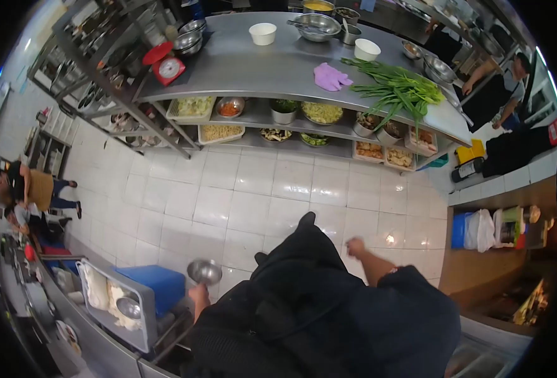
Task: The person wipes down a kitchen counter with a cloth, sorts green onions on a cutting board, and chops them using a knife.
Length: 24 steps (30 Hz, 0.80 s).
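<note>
Low on the left, my left hand [198, 293] is closed on the near rim of a small metal bowl [204, 271]. The bowl is over the tiled floor, beside a grey tub [147, 315]. Inside that tub are a white mass and a second metal bowl [128, 307]. My right hand [356, 247] hangs over the floor on the other side of my body, its fingers curled in, touching nothing that I can see.
Ahead stands a steel table [228, 47] with a red scale [164, 63], a purple glove [332, 77] and spring onions [398, 88]. Food containers fill its lower shelf. A blue bin [155, 286] is at left. Other people stand far left and right.
</note>
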### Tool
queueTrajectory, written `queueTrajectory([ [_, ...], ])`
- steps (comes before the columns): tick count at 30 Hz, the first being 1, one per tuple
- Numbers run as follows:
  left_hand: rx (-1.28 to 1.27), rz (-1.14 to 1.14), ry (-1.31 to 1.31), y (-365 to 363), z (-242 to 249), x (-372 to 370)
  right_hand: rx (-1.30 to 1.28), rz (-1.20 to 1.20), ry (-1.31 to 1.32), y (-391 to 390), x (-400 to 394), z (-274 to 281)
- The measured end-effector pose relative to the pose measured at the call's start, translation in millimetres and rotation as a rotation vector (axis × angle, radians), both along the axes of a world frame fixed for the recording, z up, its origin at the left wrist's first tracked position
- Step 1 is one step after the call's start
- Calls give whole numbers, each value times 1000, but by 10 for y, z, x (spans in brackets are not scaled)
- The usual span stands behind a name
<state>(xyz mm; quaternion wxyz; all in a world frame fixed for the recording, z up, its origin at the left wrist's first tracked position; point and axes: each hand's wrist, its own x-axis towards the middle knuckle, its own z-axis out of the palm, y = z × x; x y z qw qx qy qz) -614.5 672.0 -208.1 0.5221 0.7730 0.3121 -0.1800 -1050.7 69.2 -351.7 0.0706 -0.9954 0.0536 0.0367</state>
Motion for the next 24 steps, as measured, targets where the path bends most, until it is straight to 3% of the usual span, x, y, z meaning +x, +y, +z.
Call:
queueTrajectory([
  [2, 97, -132, -24, -891, 204, 561, 441, -363, 354, 570, -185, 64],
  [3, -13, -162, -61, -1425, 356, 737, 621, -591, 478, 745, -237, 106],
  [5, -94, -253, -83, -2393, 486, 980, 755, -812, 588, 850, -277, 226],
  [7, -240, -203, -44, -3335, 587, 1086, 841, -937, 556, 817, -350, 301],
  [8, -284, -204, 9, -3717, 531, 1155, 903, -1028, 511, 754, -316, 373],
  [11, -346, -218, 90, -4831, 373, 1232, 1423, -1730, 76, 477, -146, 711],
  [13, -384, -229, 130, -5537, 285, 1193, 1620, -1942, -274, 85, -60, 1017],
  [16, -440, -240, 165, -6422, 239, 1174, 1695, -1990, -647, -706, -10, 1607],
  [18, -473, -266, 194, -6955, 36, 1272, 1614, -1911, -768, -1165, -24, 1978],
  [22, -615, -220, 200, -7897, -472, 1392, 1419, -1897, -669, -1765, -268, 2271],
  [24, -635, -169, 223, -8327, -471, 1377, 1352, -1939, -544, -1880, -554, 2083],
])
